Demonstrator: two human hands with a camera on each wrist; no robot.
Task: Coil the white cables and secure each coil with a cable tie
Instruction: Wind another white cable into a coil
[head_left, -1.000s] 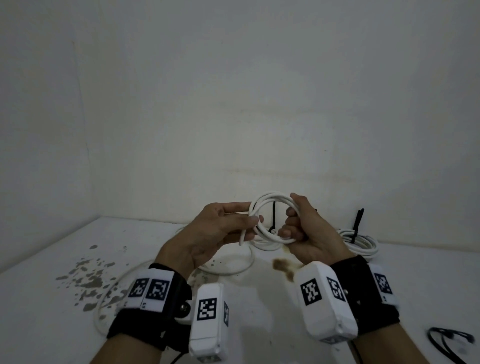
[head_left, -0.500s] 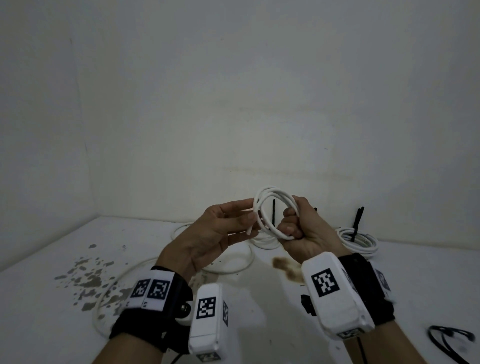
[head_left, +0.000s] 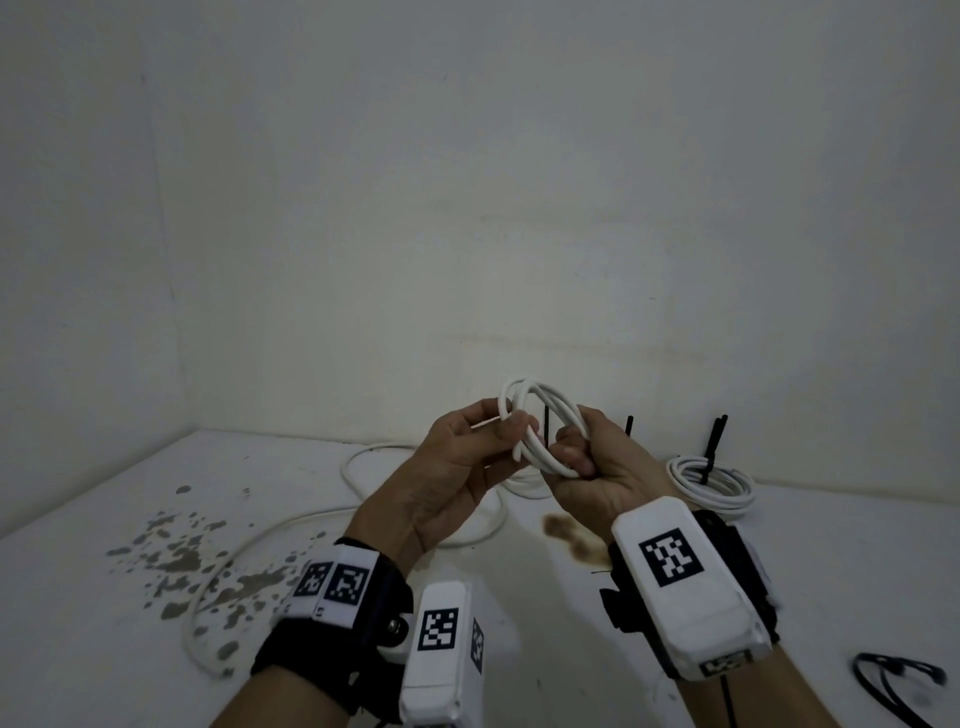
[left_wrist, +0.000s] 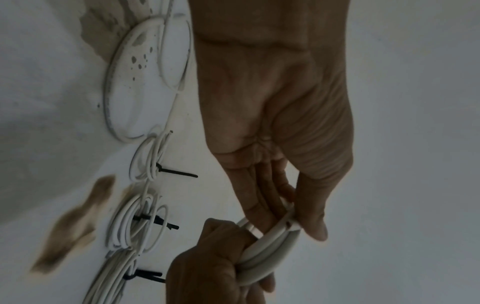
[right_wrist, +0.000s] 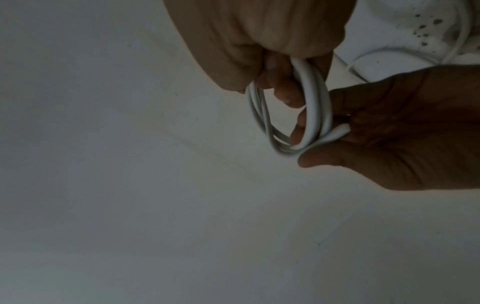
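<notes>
A small coil of smooth white round cable (head_left: 540, 431) is held up in the air between both hands, above the middle of the stained white tabletop (head_left: 104, 597). The right hand (head_left: 597, 467) is curled round the right side of the coil, its fingers closed on the bundled loops. The left hand (head_left: 467, 457) pinches the left side, thumb and fingertips pressing the loose cut end of the cable against the loops.

The coiling of this cable looks finished or nearly so, with the free end being tucked in; no tie is on this coil yet. Judging from that, the next move calls for one hand to keep the loops clamped together while the other fetches a tie, threads it round the bundle and pulls it tight.

On the far side of the tabletop lie coils already bound with black plastic cable ties, one clearly seen at far right (head_left: 711, 480). A loose uncoiled white cable (head_left: 291, 530) sprawls on the left. A black looped thing (head_left: 893, 680), too blurred to identify, lies at near right.
</notes>
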